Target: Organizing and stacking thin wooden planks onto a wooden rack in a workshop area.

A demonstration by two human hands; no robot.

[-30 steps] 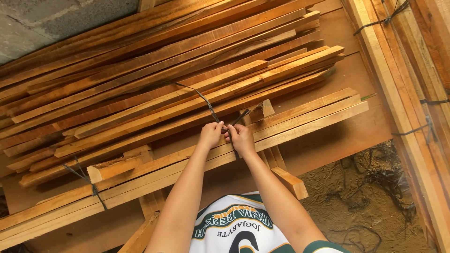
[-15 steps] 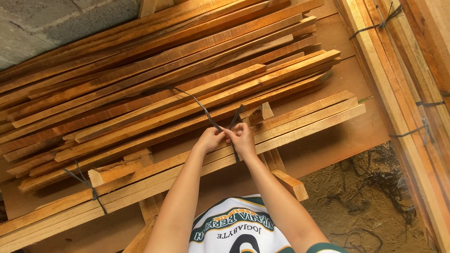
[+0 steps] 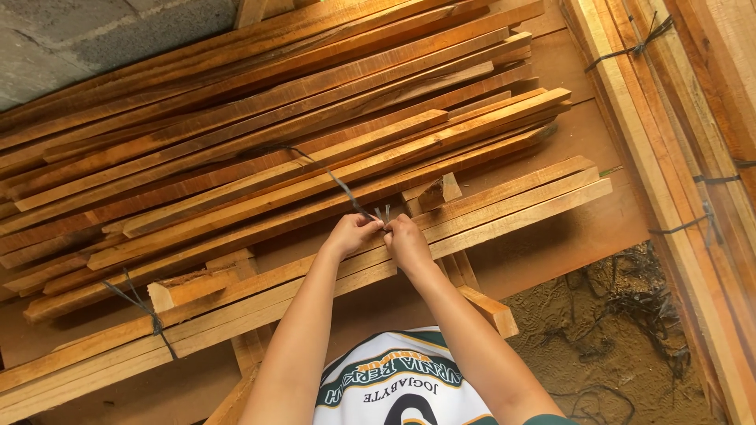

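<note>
Left hand (image 3: 351, 233) and right hand (image 3: 408, 238), knuckles touching, each pinch a dark binding strap (image 3: 343, 189) over the front bundle of wooden slats (image 3: 504, 205). The strap's free end trails back across the loose slat pile (image 3: 260, 134) behind.

brown board platform (image 3: 583, 228), heaped wooden slats (image 3: 260, 134), tied slat bundle (image 3: 504, 206)

Timber yard or woodworking shed. Long rough-sawn wooden slats (image 3: 260, 149) stacked in loose pile on plywood platform (image 3: 583, 134). Front bundle of slats (image 3: 504, 208) tied with dark strap (image 3: 153, 319) (more strapped bundles (image 3: 669, 134) along right edge). Bare sandy ground (image 3: 622, 330) with scattered strap offcuts below; grey concrete wall (image 3: 102, 31) at top left.
</note>
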